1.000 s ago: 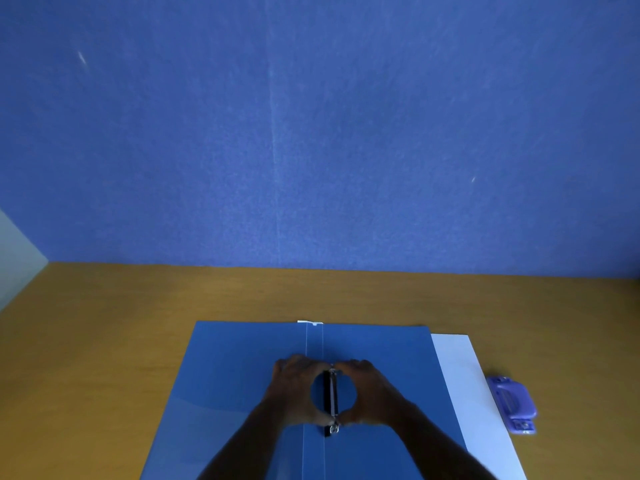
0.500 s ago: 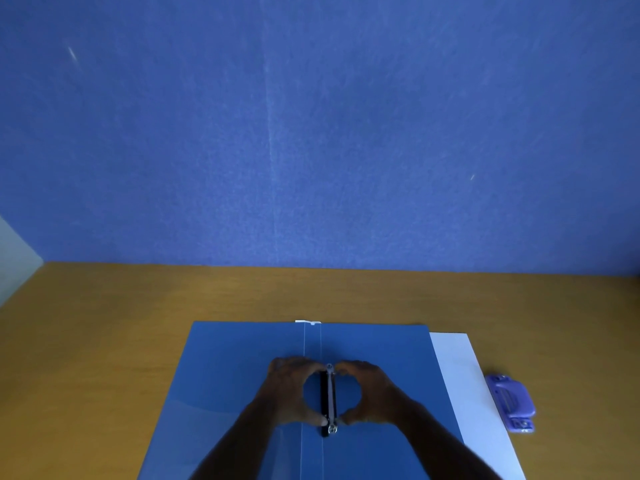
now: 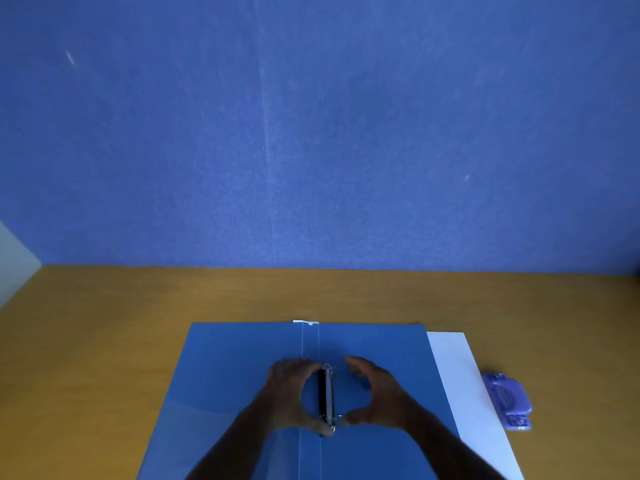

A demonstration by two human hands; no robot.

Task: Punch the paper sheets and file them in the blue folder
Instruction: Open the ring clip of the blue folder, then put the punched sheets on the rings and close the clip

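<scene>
The blue folder (image 3: 225,368) lies open and flat on the desk in front of me. Its black and metal ring mechanism (image 3: 326,393) runs along the spine. My left hand (image 3: 287,393) pinches the mechanism lengthwise, fingers at its far end and thumb at its near end. My right hand (image 3: 381,393) is curved beside it on the right, fingers lifted off the far end and thumb tip close to the near end. White paper sheets (image 3: 457,375) stick out from under the folder's right edge. A purple hole punch (image 3: 507,398) sits right of the paper.
The wooden desk (image 3: 104,323) extends left, right and behind the folder. A blue partition wall (image 3: 311,133) rises along the desk's far edge. A pale wall surface (image 3: 14,258) shows at the far left.
My right hand has come off the ring mechanism and shifted slightly right, its fingers spreading. My left hand stays on the mechanism. Folder, paper and punch have not moved.
</scene>
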